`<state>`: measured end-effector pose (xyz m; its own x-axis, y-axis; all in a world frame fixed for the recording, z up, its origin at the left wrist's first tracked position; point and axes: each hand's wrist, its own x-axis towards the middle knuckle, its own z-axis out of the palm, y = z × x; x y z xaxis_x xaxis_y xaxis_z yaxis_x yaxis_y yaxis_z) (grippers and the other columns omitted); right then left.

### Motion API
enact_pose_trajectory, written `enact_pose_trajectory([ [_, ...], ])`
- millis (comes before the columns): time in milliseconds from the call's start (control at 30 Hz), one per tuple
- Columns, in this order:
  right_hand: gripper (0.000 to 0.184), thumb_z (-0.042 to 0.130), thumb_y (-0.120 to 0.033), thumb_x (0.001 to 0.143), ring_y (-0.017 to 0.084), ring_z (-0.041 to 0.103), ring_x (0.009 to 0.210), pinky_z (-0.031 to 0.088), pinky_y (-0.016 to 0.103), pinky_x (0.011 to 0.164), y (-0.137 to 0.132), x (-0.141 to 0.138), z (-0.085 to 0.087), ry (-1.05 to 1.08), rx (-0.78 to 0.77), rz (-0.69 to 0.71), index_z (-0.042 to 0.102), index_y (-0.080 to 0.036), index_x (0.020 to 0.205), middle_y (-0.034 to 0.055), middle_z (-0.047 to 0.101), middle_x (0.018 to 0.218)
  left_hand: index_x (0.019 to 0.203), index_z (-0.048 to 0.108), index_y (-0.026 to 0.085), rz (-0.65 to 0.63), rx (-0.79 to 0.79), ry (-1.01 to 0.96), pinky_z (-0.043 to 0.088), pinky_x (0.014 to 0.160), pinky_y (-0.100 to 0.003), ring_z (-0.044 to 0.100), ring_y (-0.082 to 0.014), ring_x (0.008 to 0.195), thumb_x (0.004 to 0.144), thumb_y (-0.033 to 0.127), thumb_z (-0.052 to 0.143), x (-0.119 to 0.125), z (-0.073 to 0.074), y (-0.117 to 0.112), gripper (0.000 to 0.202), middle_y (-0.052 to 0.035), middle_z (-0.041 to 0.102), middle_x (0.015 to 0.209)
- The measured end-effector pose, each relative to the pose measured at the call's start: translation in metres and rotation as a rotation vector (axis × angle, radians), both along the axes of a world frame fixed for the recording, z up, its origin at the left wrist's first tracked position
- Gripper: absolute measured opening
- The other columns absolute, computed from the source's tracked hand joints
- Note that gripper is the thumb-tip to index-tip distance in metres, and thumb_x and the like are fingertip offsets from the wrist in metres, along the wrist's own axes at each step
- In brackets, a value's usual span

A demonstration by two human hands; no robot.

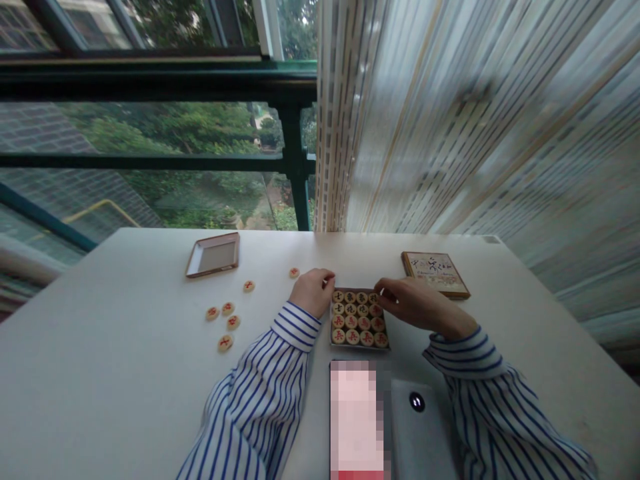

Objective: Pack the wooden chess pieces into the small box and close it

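Observation:
A small shallow box [360, 347] on the white table is filled with rows of round wooden Chinese chess pieces [351, 321], marked in red and black. My left hand [314, 293] rests at the box's upper left corner with its fingers curled; whether they grip the rim is hard to see. At the upper right corner, my right hand [417, 303] has its thumb and fingers bent together over the edge piece there. What lies between those fingertips is hidden. Several loose red-marked pieces [233, 323] lie left of my left arm, and one piece [294, 273] sits just beyond my left hand.
An upturned box lid [214, 256] lies at the table's back left. A decorated flat box [435, 273] lies at the back right. Near me are a blurred-out phone-like rectangle [355, 413] and a grey case [423, 433]. Railing [295, 167] and curtain [400, 133] border the table.

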<state>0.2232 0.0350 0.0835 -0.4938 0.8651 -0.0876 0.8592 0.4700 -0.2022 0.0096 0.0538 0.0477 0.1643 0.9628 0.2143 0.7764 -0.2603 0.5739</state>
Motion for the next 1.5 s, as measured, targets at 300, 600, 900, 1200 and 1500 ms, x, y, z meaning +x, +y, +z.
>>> enact_pose_trajectory([
  [300,0.024,0.040,-0.029,0.085,0.016,0.060,0.069,0.037,0.025,0.060,-0.007,-0.007,0.007,0.027,0.068,-0.019,0.060,-0.020,0.094,0.0052,0.066,0.076,0.085,0.066,0.014,-0.011,0.065,-0.031,0.047,0.072,-0.027,0.061,-0.0141,0.071,0.077,0.019,0.049,-0.002,0.012,-0.013,0.019,-0.0056,0.068,0.080],
  [600,0.021,0.040,-0.026,0.085,0.014,0.057,0.065,0.035,0.023,0.058,-0.017,-0.018,0.015,0.128,0.155,-0.007,0.060,-0.018,0.084,0.0044,0.064,0.072,0.089,0.065,0.015,0.032,0.083,-0.094,0.048,0.068,-0.026,0.059,-0.0126,0.066,0.078,0.021,0.050,-0.022,0.023,-0.039,0.019,-0.0050,0.067,0.083],
  [900,0.019,0.041,-0.024,0.084,0.012,0.054,0.062,0.034,0.022,0.057,-0.020,-0.037,0.022,0.195,0.215,-0.023,0.059,-0.017,0.083,0.0023,0.061,0.069,0.085,0.064,0.016,0.162,0.116,-0.119,0.048,0.065,-0.026,0.059,-0.0119,0.064,0.077,0.024,0.051,-0.063,0.025,-0.069,0.017,-0.0041,0.067,0.082],
  [1200,0.019,0.041,-0.024,0.083,0.012,0.052,0.062,0.032,0.023,0.058,-0.017,-0.067,0.033,0.080,0.221,0.074,0.058,-0.017,0.082,0.0040,0.061,0.072,0.085,0.063,0.016,0.295,0.133,-0.144,0.049,0.066,-0.027,0.061,-0.0128,0.065,0.076,0.028,0.051,-0.103,0.010,-0.086,0.019,-0.0040,0.067,0.081],
  [1500,0.019,0.039,-0.020,0.083,0.012,0.052,0.064,0.028,0.024,0.056,-0.019,-0.099,0.036,-0.015,0.247,0.210,0.056,-0.017,0.077,0.0038,0.062,0.073,0.088,0.060,0.017,0.402,0.137,-0.097,0.049,0.068,-0.028,0.060,-0.0137,0.068,0.074,0.030,0.052,-0.132,-0.009,-0.092,0.021,-0.0038,0.065,0.084],
])
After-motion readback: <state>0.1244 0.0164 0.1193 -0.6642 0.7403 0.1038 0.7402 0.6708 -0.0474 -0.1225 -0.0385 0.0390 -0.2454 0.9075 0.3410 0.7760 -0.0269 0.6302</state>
